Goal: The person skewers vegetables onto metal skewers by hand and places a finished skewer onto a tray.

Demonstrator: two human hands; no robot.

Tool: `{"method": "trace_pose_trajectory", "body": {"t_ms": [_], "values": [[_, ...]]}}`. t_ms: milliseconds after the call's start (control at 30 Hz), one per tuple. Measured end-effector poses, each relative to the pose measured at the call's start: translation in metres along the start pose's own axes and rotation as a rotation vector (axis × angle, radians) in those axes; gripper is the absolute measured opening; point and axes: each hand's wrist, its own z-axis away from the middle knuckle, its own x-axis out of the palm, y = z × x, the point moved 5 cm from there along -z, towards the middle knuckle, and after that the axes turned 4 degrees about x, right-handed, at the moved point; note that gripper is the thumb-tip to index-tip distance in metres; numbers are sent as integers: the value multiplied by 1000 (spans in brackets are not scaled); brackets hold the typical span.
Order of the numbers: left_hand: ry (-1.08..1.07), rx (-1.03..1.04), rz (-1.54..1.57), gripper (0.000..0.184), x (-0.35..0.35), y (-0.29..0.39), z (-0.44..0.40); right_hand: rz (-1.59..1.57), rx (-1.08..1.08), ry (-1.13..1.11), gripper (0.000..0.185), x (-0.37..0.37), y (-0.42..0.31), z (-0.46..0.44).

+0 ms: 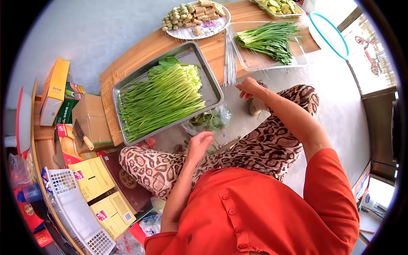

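Note:
My left hand (199,145) hovers above my left knee, its fingers curled together; whatever they may hold is too small to make out. Just past the lower end of a bundle of thin metal skewers (230,59) is my right hand (251,89). Its fingers are bent inward, and I cannot make out anything in them. A metal tray (193,50) holds a large heap of trimmed green stalks (161,100) with a few broad leaves at the far end. To the right of the skewers, a clear plastic tray (250,63) carries a bunch of green chives (272,40).
The wooden table (127,70) also bears a plate (219,29) of skewered pieces and a tray of green slices (280,6). A plastic bag of leaves (208,121) lies below the metal tray. On the left, a cleaver (83,136) rests by cardboard boxes (91,117).

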Motion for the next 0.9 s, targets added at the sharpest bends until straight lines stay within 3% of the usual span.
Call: {"method": "trace_pose_trajectory", "body": {"t_ms": [133, 233, 533, 900], "values": [[-32, 1, -7, 23, 4, -9, -3, -413, -59, -183, 26, 12, 14, -4], [-31, -2, 7, 23, 4, -13, -3, -489, -51, -216, 21, 16, 14, -10], [-20, -13, -27, 23, 3, -16, -3, -578, -15, -287, 10, 20, 13, -21], [-29, -23, -73, 25, 6, -20, -6, -638, 16, -230, 13, 13, 12, -13]]}}
